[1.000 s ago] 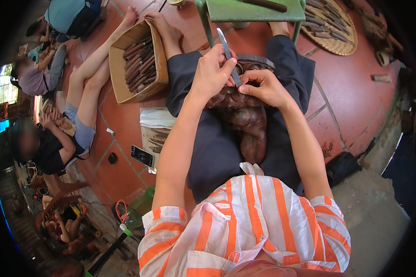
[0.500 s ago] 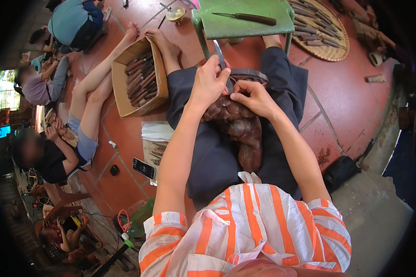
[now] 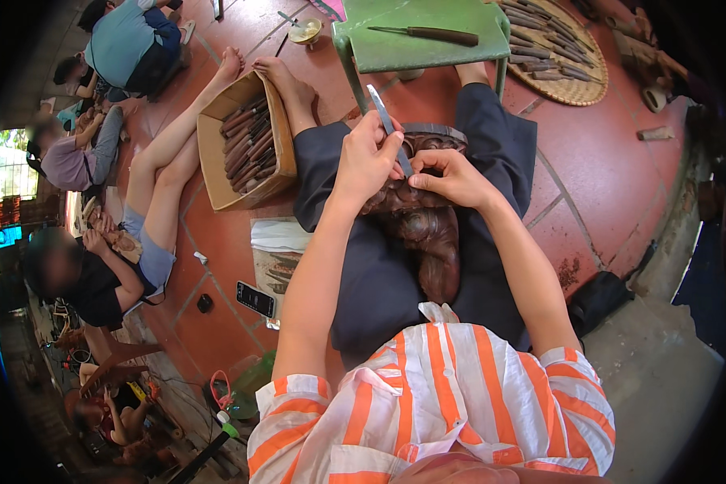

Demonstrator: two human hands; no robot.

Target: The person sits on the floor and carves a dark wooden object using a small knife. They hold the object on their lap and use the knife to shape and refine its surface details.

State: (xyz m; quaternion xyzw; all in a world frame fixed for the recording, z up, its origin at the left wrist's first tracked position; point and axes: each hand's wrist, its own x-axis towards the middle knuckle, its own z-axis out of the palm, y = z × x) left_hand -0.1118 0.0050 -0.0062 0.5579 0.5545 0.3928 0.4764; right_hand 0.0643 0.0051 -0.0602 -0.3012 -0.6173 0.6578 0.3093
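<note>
My left hand [image 3: 368,153] is closed round the middle of a flat grey metal blade [image 3: 381,109], which slants up and away from me. My right hand [image 3: 450,178] pinches the blade's lower end between thumb and fingers. Directly beneath both hands, a dark reddish-brown carved wooden piece [image 3: 431,234] rests between my legs. It has rounded relief, a curved leg-like part toward me and a rounded far edge. My hands hide part of its carved face, so I cannot tell whether the blade's lower end touches the wood.
Ahead stands a green stool [image 3: 419,36] bearing a wooden-handled knife-like tool [image 3: 427,35]. A cardboard box [image 3: 218,198] of wooden-handled tools sits left; a round woven tray [image 3: 593,95] holds more at right. A phone [image 3: 255,298] lies on the floor. Another person [image 3: 97,270] sits at left.
The blade's far end has dropped slightly and shifted left, and more of its length shows beyond my left hand. Both hands have moved a little; their grips remain.
</note>
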